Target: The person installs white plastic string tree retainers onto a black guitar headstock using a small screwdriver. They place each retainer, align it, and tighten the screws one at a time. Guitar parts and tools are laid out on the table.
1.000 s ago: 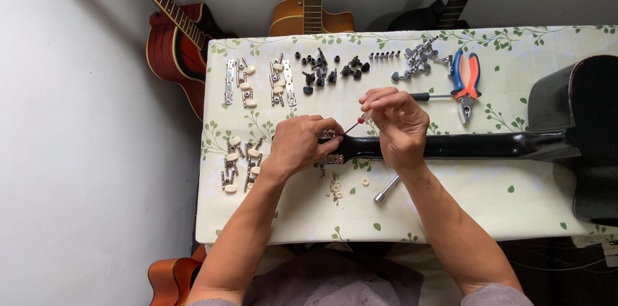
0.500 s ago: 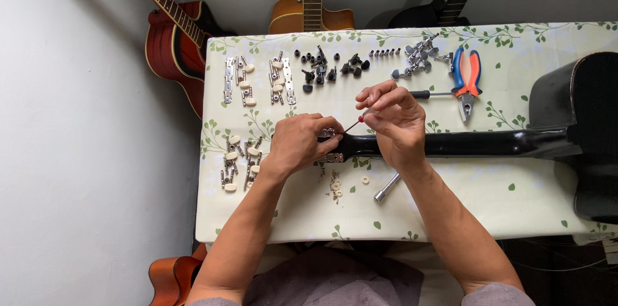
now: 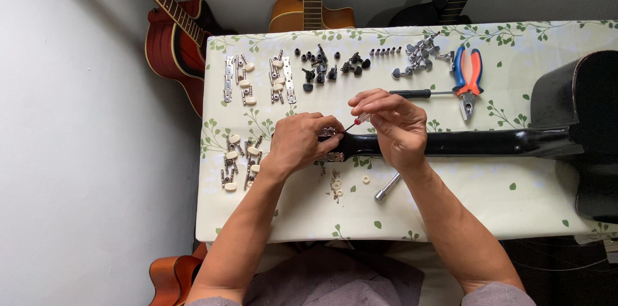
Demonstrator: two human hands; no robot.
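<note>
Pinching a small red-shafted screwdriver (image 3: 358,122) at its clear handle, the right hand (image 3: 393,127) has its fingertips together on the tool, whose tip slants down-left toward the headstock. The left hand (image 3: 299,142) lies curled over the headstock end of the black guitar neck (image 3: 476,143), fingers closed on it beside a silver tuner plate (image 3: 333,157) fixed at the neck's edge. The neck runs flat across the desk (image 3: 450,216) to the right, where it joins the black guitar body (image 3: 582,132) that hangs past the desk's edge.

Just below the hands lie small washers (image 3: 336,185) and a silver socket wrench (image 3: 387,187), near the right wrist. Above the right hand a black-handled screwdriver (image 3: 412,93) lies crosswise, its shaft reaching to orange-and-blue pliers (image 3: 467,81). Along the far edge sit rows of black tuner knobs (image 3: 328,68), a line of small dark screws (image 3: 385,51) and a heap of chrome tuners (image 3: 417,61). To the left are two strips of tuners with cream buttons (image 3: 257,81), and nearer the left hand a loose cluster of cream-buttoned tuners (image 3: 239,159).

Beyond the desk a red guitar (image 3: 177,39) and a light-wood guitar (image 3: 312,16) lean against the wall; another guitar's body (image 3: 172,274) shows by the left elbow
</note>
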